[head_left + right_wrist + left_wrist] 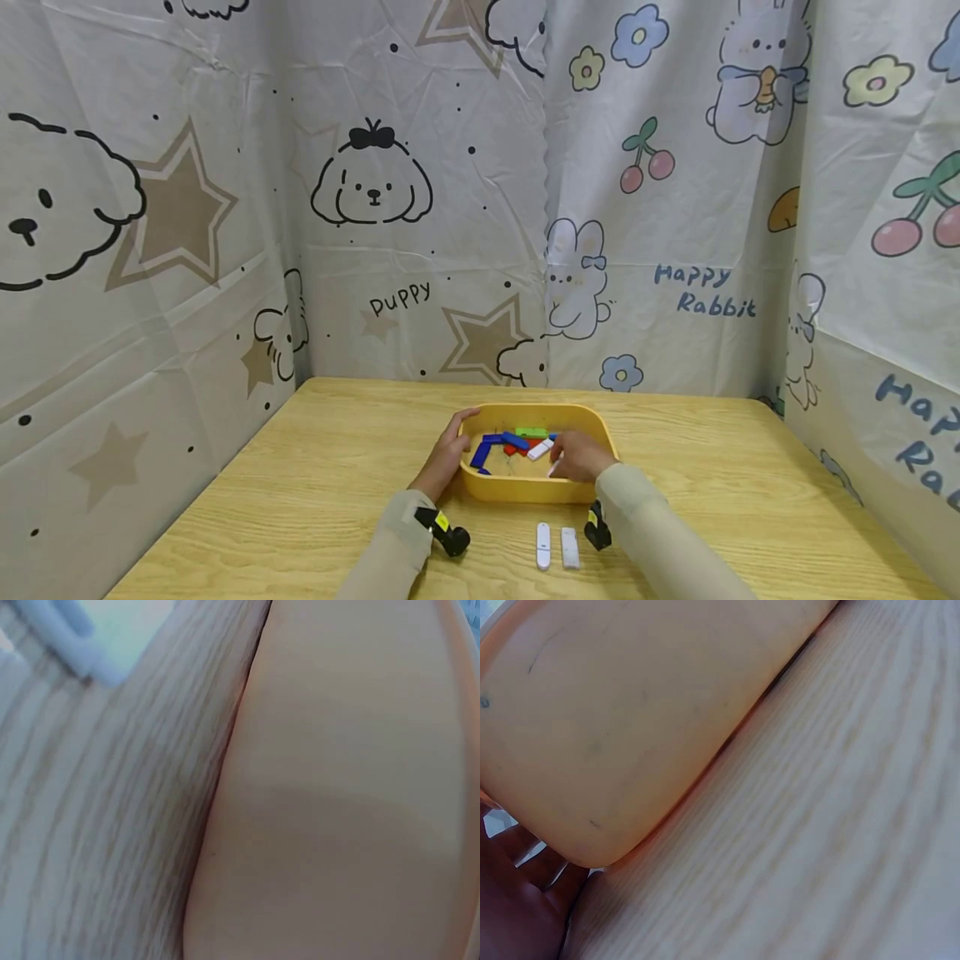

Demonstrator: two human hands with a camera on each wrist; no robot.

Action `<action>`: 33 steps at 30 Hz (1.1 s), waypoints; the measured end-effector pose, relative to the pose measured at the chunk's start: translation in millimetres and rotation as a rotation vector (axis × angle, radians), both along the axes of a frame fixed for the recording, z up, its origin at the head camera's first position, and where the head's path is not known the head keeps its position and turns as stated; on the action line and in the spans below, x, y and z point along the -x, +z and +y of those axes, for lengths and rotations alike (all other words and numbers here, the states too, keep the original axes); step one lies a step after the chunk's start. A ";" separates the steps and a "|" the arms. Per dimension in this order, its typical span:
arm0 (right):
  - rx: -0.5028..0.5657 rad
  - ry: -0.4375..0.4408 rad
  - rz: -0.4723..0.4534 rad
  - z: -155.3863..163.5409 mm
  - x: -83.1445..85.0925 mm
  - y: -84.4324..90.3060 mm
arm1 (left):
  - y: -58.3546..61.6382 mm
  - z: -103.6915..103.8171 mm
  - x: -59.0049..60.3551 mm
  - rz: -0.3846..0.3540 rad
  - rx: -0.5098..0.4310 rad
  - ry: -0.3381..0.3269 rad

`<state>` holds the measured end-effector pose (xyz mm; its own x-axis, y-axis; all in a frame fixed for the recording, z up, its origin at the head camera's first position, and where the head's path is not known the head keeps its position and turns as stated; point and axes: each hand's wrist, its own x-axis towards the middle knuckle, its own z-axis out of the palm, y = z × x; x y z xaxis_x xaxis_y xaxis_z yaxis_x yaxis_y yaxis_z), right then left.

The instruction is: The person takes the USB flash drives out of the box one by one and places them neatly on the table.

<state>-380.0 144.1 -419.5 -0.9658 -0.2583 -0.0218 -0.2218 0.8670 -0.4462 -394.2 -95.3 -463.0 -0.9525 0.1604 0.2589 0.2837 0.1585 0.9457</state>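
A yellow plastic tub (525, 492) stands on the table with small blue, green, red and white sticks inside that look like USB flash drives. My left hand (444, 457) holds the tub at its left end, fingers along the outer wall and one fingertip over the back corner of the rim. In the left wrist view, the spread fingers (525, 855) lie against the end wall. Reaching over the right part of the tub, my right hand (581, 457) pinches a white flash drive (555, 468), mostly covered by the fingers. The right wrist view does not show this hand.
Two white flash drives, a rounded one (543, 546) and a squarer one (570, 547), lie side by side in front of the tub. Blue drives (481, 454) sit at its left, a green one (531, 433) at the back. Printed curtains (420, 250) surround the wooden table (337, 467).
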 end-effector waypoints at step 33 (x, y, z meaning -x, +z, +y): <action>0.515 -0.053 0.201 11.3 -8.5 -3.8 | -11.8 0.5 12.1 -0.024 -0.005 0.001</action>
<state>-371.5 155.4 -423.3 -0.9499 -0.1382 0.2805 -0.3085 0.5605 -0.7686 -406.3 -94.8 -474.8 -0.9586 0.1579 0.2369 0.2609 0.1543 0.9530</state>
